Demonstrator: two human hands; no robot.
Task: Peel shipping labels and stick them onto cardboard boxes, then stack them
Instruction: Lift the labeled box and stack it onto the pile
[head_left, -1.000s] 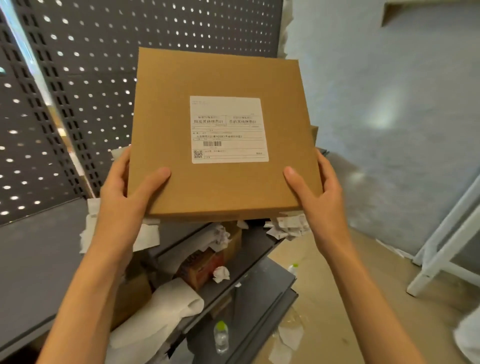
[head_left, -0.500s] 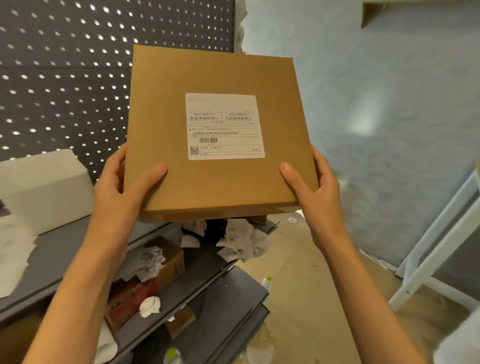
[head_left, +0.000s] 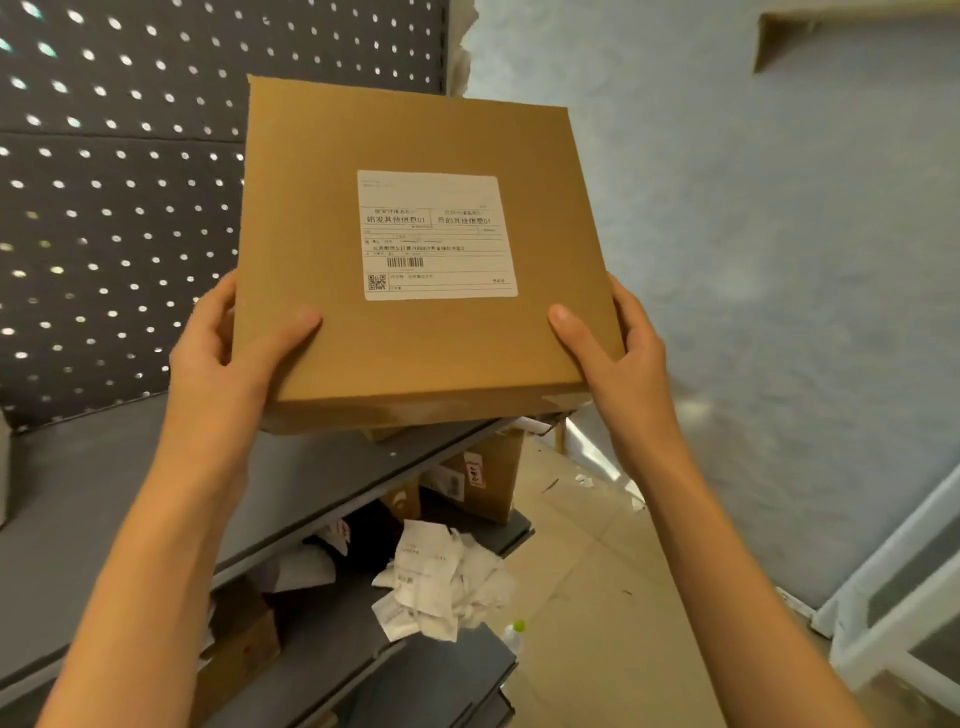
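Note:
I hold a flat square cardboard box (head_left: 415, 338) up in front of me with both hands. A white shipping label (head_left: 436, 234) with a barcode and a QR code is stuck flat on its top face. My left hand (head_left: 223, 358) grips the box's near left corner, thumb on top and fingers behind the side. My right hand (head_left: 618, 353) grips the near right corner the same way. The box hangs in the air above the right end of a grey shelf (head_left: 78, 493); its underside is hidden.
A dark pegboard (head_left: 114, 208) backs the shelving. Lower shelves hold cardboard boxes (head_left: 488, 478) and crumpled label backing paper (head_left: 441, 587). A small bottle (head_left: 514, 631) stands by the shelf foot. A pale wall is at right and a white frame (head_left: 893, 597) at lower right.
The view and the box have swung to the right along the shelf. The white block at the left has slid almost out of view. Both hands keep the same hold.

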